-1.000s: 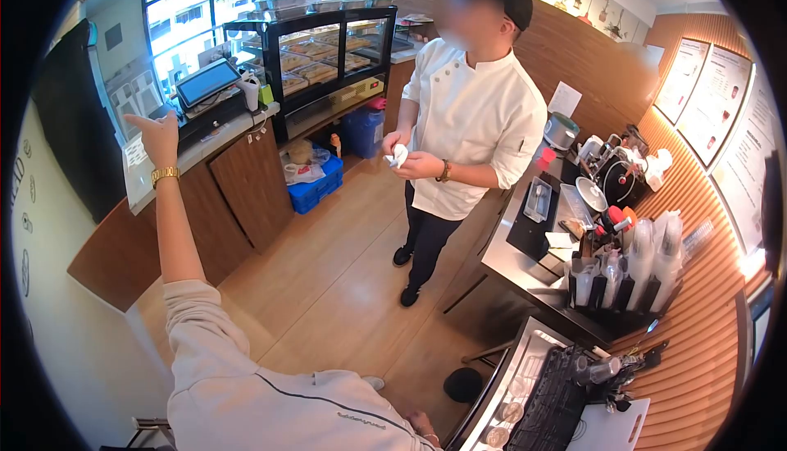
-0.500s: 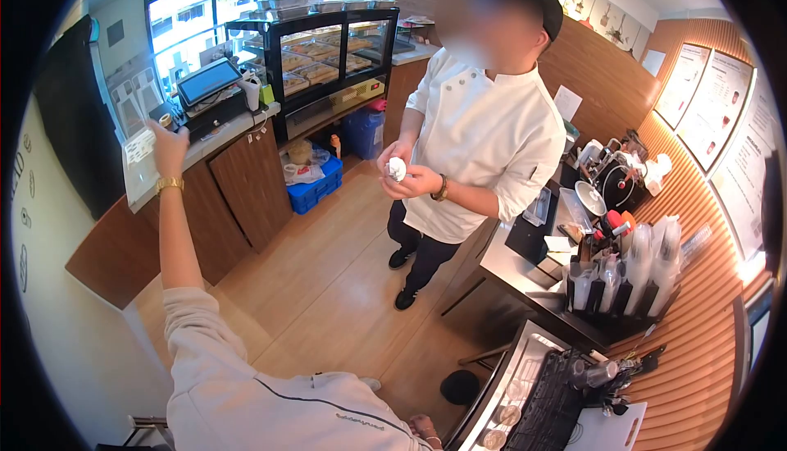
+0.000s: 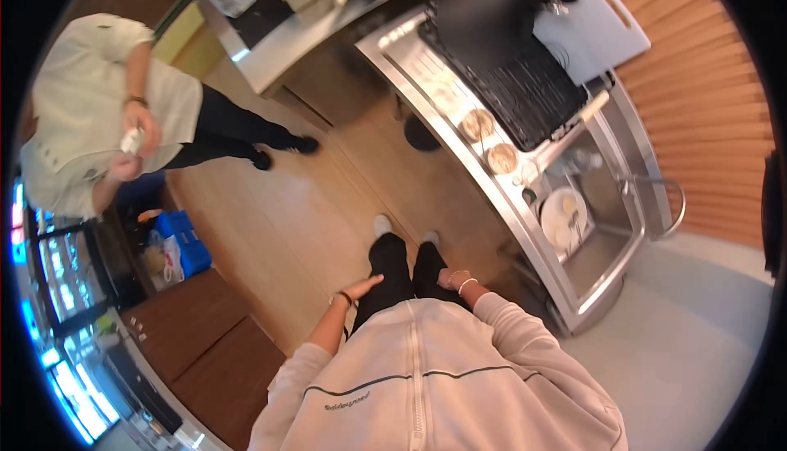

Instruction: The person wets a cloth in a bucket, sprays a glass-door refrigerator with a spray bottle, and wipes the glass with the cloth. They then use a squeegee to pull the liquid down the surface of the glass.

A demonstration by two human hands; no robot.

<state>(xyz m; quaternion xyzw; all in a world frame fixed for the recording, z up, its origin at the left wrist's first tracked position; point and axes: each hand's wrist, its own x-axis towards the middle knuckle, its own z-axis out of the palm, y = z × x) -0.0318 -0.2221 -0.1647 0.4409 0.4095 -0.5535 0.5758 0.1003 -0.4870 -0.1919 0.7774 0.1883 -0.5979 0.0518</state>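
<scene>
My left hand (image 3: 366, 288) hangs beside my left thigh, fingers stretched out, with nothing seen in it. A band circles that wrist. My right hand (image 3: 453, 278) rests by my right thigh, its fingers loosely curled; I can make out nothing in them. A pale beaded bracelet (image 3: 467, 284) is on the right wrist. Both hands are close to my dark trousers (image 3: 389, 269), below the light zipped jacket (image 3: 377, 353).
A co-worker in a white jacket (image 3: 70, 82) stands at the left, a small white item (image 3: 131, 141) in their hands. At the right is a metal sink (image 3: 602, 242) holding a plate (image 3: 564, 215), beside a black ribbed rack (image 3: 525, 90) and a white cutting board (image 3: 602, 29). A blue crate (image 3: 188, 242) sits on the floor.
My view has swung right and down, toward the sink. My left arm, stretched out over the counter by the screen before, is now lowered to my side.
</scene>
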